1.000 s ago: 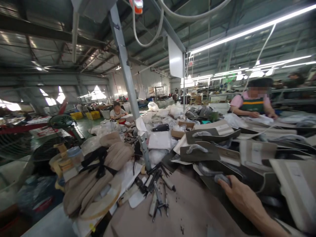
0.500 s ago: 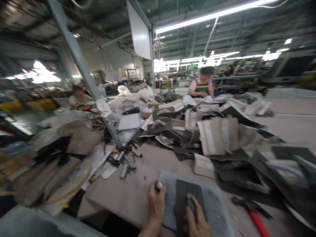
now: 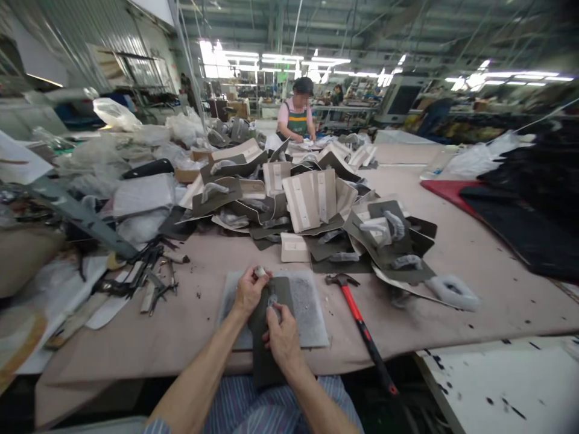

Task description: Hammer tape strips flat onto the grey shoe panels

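A narrow dark grey-green panel (image 3: 268,369) lies over a pale, scuffed board (image 3: 311,307) and hangs past the table's front edge. My left hand (image 3: 248,294) is closed around a short tool with a pale round end (image 3: 259,272), at the panel's upper left. What the tool's lower end touches is hidden by my fingers. A clear plastic-wrapped handle (image 3: 272,299) sits on the panel, and my right hand (image 3: 284,337) pinches its near end. To the right of the board rests a claw hammer (image 3: 355,310) with a red and black grip.
Behind the board are heaped beige and dark panels (image 3: 301,199) with wrapped handles. Several hand tools (image 3: 156,277) cluster at left beside a metal post (image 3: 85,211). A person (image 3: 296,114) works across the table. Black and red material (image 3: 511,211) lies at right.
The view has swung right and now takes in more of the table and my forearms. Both hands stay at the panel. The whole hammer has come into view.
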Demonstrator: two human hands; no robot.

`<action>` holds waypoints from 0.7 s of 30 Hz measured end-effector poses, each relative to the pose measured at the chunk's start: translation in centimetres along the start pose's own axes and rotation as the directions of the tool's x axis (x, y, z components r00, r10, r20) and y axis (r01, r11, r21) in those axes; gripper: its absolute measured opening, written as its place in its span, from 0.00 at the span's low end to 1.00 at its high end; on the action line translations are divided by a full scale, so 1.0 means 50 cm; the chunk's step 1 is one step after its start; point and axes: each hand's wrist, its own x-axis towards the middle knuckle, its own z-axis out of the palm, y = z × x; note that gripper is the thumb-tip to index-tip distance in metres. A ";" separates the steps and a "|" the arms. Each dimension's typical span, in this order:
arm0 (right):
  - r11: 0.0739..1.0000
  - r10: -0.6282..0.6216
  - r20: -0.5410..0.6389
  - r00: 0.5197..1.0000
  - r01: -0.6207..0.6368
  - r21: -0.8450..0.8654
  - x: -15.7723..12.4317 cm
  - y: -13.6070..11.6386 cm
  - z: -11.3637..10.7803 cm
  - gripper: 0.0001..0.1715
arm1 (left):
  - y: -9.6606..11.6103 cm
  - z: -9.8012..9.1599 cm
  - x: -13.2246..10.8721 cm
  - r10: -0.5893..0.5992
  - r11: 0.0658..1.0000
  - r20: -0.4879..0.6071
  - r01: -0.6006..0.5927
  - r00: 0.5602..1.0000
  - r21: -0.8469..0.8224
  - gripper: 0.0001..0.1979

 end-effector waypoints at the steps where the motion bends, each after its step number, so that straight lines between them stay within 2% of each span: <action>1: 1.000 0.006 0.000 1.000 -0.006 0.015 0.002 0.001 0.000 0.30 | -0.005 0.003 -0.001 -0.006 1.000 0.024 0.005 1.000 0.009 0.21; 5: 0.998 0.036 0.024 0.999 -0.037 0.042 0.002 0.000 -0.006 0.32 | -0.016 -0.001 -0.008 -0.017 0.998 0.065 0.012 0.998 0.070 0.21; 8: 0.996 -0.079 0.037 0.996 0.081 -0.036 0.001 -0.010 -0.029 0.29 | -0.018 -0.003 -0.009 -0.004 0.992 0.093 -0.007 0.996 0.123 0.20; 11: 0.968 -0.209 -0.044 0.977 0.201 -0.150 0.012 -0.016 -0.087 0.26 | -0.020 -0.001 -0.008 0.014 0.985 0.104 -0.031 0.994 0.167 0.18; 14: 0.930 -0.262 -0.200 0.944 0.192 -0.314 0.040 -0.007 -0.180 0.26 | -0.019 0.000 -0.007 0.021 0.981 0.102 -0.041 0.995 0.191 0.17; 16: 0.864 -0.323 -0.295 0.899 0.153 -0.479 0.061 0.010 -0.253 0.26 | -0.017 0.000 -0.007 0.019 0.980 0.100 -0.039 0.995 0.194 0.16; 18: 0.736 -0.389 -0.342 0.856 0.065 -0.674 0.079 0.033 -0.322 0.25 | -0.015 0.000 -0.007 0.019 0.978 0.099 -0.039 0.995 0.204 0.15; 19: 0.654 -0.402 -0.345 0.848 0.002 -0.757 0.085 0.045 -0.351 0.24 | -0.014 0.001 -0.007 0.022 0.974 0.099 -0.044 0.995 0.220 0.15; 21: 0.506 -0.372 -0.319 0.872 -0.098 -0.857 0.093 0.065 -0.394 0.23 | -0.013 0.004 -0.010 0.043 0.959 0.097 -0.068 0.994 0.273 0.13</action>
